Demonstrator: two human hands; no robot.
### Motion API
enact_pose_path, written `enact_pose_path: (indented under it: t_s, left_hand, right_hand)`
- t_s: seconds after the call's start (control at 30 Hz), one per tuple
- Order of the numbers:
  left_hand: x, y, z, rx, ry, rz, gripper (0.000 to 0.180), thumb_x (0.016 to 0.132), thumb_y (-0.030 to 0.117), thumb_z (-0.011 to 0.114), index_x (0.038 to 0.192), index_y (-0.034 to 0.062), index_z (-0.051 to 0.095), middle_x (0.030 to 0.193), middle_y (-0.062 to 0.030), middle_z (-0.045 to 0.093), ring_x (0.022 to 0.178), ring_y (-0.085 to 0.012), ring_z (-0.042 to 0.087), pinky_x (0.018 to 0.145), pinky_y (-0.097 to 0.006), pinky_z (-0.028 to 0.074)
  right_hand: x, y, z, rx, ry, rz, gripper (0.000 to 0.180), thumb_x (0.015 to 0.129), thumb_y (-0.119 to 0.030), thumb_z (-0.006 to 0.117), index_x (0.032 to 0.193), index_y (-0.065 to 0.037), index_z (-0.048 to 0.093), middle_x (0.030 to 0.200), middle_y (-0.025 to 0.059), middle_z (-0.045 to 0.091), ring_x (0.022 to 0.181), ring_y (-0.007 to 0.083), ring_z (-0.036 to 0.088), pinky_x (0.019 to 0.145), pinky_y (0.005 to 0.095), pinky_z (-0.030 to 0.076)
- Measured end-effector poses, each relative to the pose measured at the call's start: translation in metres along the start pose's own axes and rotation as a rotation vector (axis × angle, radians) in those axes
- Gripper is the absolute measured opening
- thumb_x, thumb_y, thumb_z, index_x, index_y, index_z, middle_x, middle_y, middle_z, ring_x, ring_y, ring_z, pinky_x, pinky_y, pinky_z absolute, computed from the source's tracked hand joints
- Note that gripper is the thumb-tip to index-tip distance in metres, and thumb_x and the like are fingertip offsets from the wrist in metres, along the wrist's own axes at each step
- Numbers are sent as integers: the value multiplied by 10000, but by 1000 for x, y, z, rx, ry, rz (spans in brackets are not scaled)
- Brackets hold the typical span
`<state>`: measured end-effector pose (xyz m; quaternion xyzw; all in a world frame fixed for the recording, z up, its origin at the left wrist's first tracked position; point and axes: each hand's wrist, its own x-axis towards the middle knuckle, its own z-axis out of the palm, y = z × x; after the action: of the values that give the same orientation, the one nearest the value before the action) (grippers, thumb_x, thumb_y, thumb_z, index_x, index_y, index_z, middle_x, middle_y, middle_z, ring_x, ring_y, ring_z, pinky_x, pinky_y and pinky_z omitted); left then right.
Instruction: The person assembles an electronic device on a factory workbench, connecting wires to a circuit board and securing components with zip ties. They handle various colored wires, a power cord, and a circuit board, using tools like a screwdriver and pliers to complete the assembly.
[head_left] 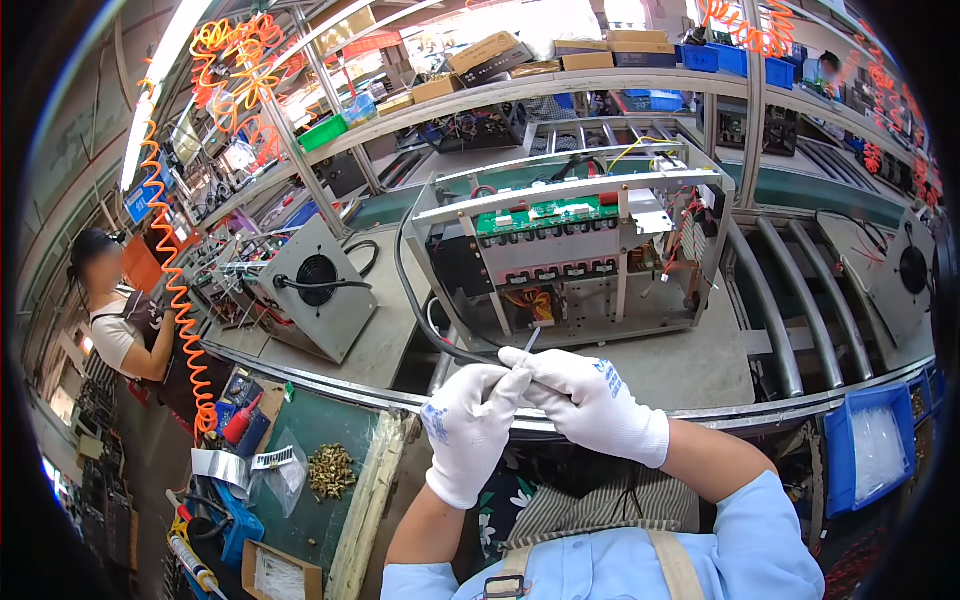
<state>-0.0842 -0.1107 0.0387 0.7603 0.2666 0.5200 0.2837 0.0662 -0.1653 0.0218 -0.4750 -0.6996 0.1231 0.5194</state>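
Observation:
My left hand (470,425) and my right hand (600,400), both in white knit gloves, meet in front of the open metal chassis (660,300), fingertips pinched together. A thin pale grey strip (534,338) sticks up from between the fingers of my right hand. What my left fingers pinch is hidden by the gloves. A black cable (412,290) loops down from the chassis's left side and runs up to my left fingers; I cannot tell whether it is held. Inside the chassis are a green circuit board (545,217), black modules and wires.
Another chassis with a fan (318,280) stands at left, near a person (125,320). Brass fittings (331,471), a red-handled screwdriver (240,425) and a carton (275,578) lie on the green side bench. Metal rollers (790,300) and a blue bin (840,450) are at right.

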Motion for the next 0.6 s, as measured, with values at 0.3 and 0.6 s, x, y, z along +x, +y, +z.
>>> enact_pose_path:
  t_s: [0.3, 0.6]
  left_hand:
    - [-10, -8, 2, -398, -165, -49, 122, 864, -21, 637, 985, -25, 618, 1012, -132, 642, 936, -208, 627, 850, -308, 497]
    - [-21, -5, -17, -637, -177, -354, 30, 937, -31, 525, 916, -34, 546, 850, -111, 652, 810, -159, 635, 796, -276, 515]
  right_hand:
    - [-15, 6, 7, 27, -64, 54, 187, 927, -153, 615, 1068, -30, 620, 946, 152, 661, 886, 346, 644, 744, 380, 514]
    - [-11, 3, -4, 271, -402, 159, 687, 844, -91, 705, 1449, -58, 382, 1303, 123, 582, 922, 201, 662, 805, 289, 515]
